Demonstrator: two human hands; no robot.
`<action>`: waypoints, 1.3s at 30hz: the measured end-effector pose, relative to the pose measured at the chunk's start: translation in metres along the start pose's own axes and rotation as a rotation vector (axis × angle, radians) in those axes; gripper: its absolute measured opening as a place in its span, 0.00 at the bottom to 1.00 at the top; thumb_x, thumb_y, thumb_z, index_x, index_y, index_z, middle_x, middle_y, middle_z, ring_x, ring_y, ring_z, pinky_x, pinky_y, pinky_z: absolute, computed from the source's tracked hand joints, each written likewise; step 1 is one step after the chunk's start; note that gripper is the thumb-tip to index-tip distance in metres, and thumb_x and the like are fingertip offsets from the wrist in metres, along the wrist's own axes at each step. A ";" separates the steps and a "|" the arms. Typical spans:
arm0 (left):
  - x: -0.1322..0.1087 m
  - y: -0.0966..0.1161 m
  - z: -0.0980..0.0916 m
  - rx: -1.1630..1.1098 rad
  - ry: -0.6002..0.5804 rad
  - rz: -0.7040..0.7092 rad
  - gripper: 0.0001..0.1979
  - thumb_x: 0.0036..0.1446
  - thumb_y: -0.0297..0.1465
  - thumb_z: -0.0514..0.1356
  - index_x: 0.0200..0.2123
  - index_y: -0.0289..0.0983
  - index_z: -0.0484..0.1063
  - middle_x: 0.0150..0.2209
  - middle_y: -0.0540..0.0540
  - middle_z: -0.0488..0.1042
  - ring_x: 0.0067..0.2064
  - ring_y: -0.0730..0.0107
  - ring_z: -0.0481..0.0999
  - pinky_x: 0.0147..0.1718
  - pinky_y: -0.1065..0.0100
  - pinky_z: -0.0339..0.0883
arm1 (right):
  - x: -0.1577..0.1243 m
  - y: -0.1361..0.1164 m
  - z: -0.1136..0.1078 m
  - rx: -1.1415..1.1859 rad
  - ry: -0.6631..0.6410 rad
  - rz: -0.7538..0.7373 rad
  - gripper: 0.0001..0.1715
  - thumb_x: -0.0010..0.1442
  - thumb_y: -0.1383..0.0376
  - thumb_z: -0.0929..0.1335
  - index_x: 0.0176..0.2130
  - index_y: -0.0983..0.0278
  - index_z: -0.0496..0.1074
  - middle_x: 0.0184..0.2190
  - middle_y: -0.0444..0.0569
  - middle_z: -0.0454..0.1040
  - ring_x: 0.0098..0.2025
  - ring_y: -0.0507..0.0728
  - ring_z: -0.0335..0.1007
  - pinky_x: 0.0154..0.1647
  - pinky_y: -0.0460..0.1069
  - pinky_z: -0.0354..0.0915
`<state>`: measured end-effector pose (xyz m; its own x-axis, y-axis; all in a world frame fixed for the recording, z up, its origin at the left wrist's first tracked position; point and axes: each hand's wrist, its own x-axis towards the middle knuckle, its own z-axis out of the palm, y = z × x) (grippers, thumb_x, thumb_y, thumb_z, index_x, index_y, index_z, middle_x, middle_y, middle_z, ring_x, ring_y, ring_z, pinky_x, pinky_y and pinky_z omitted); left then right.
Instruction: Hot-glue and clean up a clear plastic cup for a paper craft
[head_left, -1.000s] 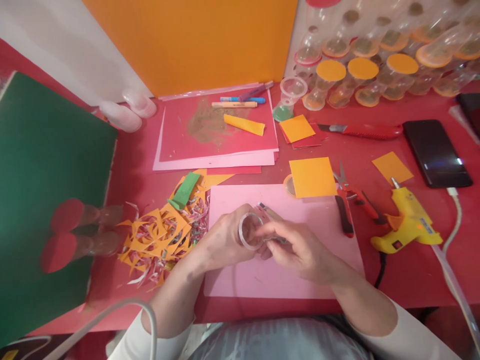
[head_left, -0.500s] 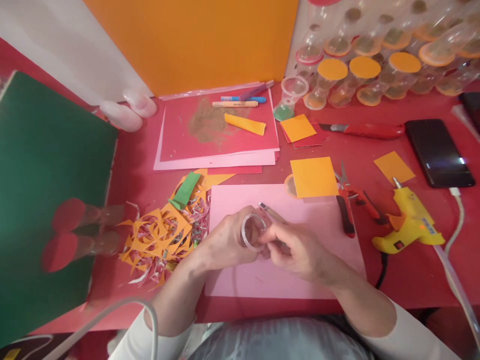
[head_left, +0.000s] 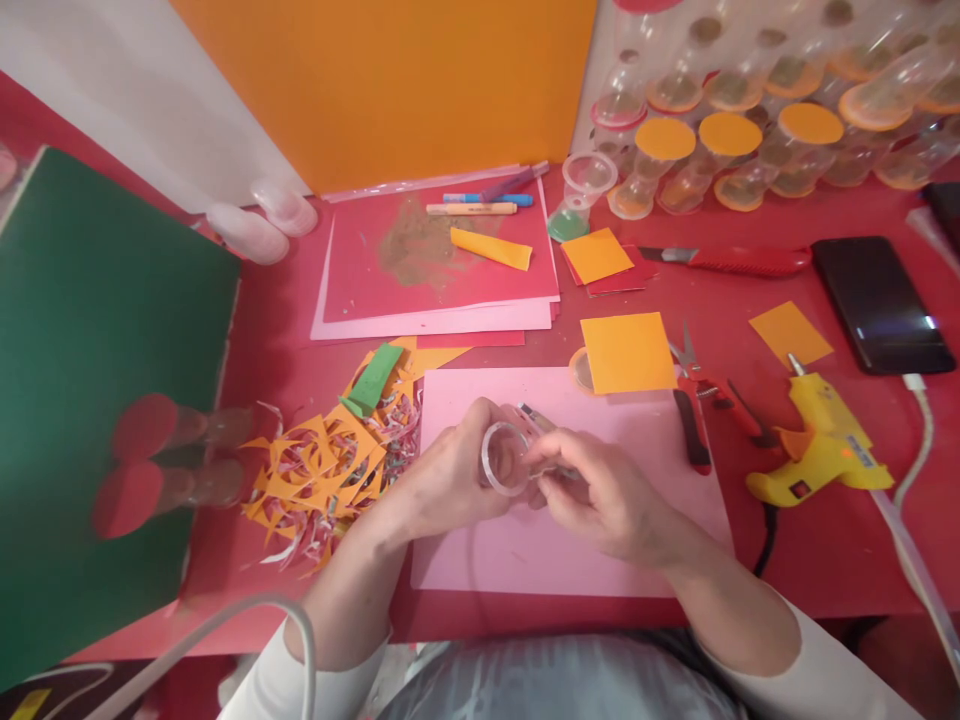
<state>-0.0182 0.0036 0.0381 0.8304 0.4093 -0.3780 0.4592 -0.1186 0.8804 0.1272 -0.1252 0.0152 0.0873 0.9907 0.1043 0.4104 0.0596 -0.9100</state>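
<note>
My left hand (head_left: pixel 465 470) is wrapped round a small clear plastic cup (head_left: pixel 489 462), its round mouth tilted up toward me. Close against the right side of its rim, my right hand (head_left: pixel 596 490) is closed, thumb and index finger together. Whatever lies between those fingertips is too small to make out. A slim tool with a dark and white end (head_left: pixel 527 412), maybe a pen or craft knife, shows just behind the fingers. Both hands are above a pink sheet (head_left: pixel 465 400). An orange paper square (head_left: pixel 628 352) partly covers a round disc (head_left: pixel 580 370) at the sheet's far edge.
Orange paper scraps (head_left: pixel 322 465) lie left. Red-handled cutters (head_left: pixel 694 420), a yellow glue gun (head_left: pixel 821 440), a utility knife (head_left: pixel 739 260) and a phone (head_left: pixel 877 300) are right. Clear plastic containers (head_left: pixel 667 165) stand at the back; a green board (head_left: pixel 97 380) stands left.
The cup has turned slightly in my left hand, and my right fingers have drawn back a little from its mouth to the rim. Other things stay in place.
</note>
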 end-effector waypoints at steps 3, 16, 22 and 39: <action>-0.001 -0.001 0.000 0.115 0.032 -0.022 0.18 0.49 0.33 0.64 0.36 0.41 0.56 0.27 0.57 0.70 0.26 0.74 0.70 0.24 0.71 0.61 | 0.000 0.000 0.001 -0.086 0.007 -0.058 0.11 0.61 0.74 0.64 0.41 0.58 0.66 0.31 0.43 0.79 0.28 0.52 0.78 0.39 0.48 0.76; -0.002 0.005 0.001 0.223 0.153 0.064 0.15 0.50 0.32 0.64 0.41 0.40 0.65 0.34 0.51 0.76 0.28 0.74 0.72 0.28 0.72 0.64 | 0.002 0.000 0.004 -0.376 0.212 -0.299 0.12 0.65 0.76 0.62 0.39 0.59 0.67 0.29 0.47 0.78 0.35 0.56 0.80 0.37 0.48 0.75; 0.000 0.009 0.007 0.207 0.207 -0.036 0.13 0.49 0.32 0.62 0.35 0.41 0.61 0.27 0.55 0.73 0.26 0.73 0.73 0.25 0.73 0.61 | 0.004 0.001 0.007 -0.428 0.220 -0.342 0.11 0.65 0.76 0.62 0.39 0.60 0.65 0.27 0.47 0.78 0.31 0.56 0.80 0.36 0.49 0.75; 0.003 0.002 0.006 0.091 0.201 -0.034 0.14 0.46 0.31 0.64 0.35 0.41 0.62 0.26 0.57 0.72 0.25 0.76 0.71 0.24 0.75 0.62 | 0.002 -0.001 0.010 -0.063 0.215 -0.071 0.07 0.63 0.72 0.63 0.37 0.60 0.67 0.27 0.42 0.75 0.25 0.50 0.74 0.27 0.43 0.70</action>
<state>-0.0132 -0.0014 0.0370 0.7386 0.5854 -0.3345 0.5201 -0.1790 0.8351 0.1184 -0.1218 0.0121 0.2446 0.9351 0.2563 0.4778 0.1138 -0.8711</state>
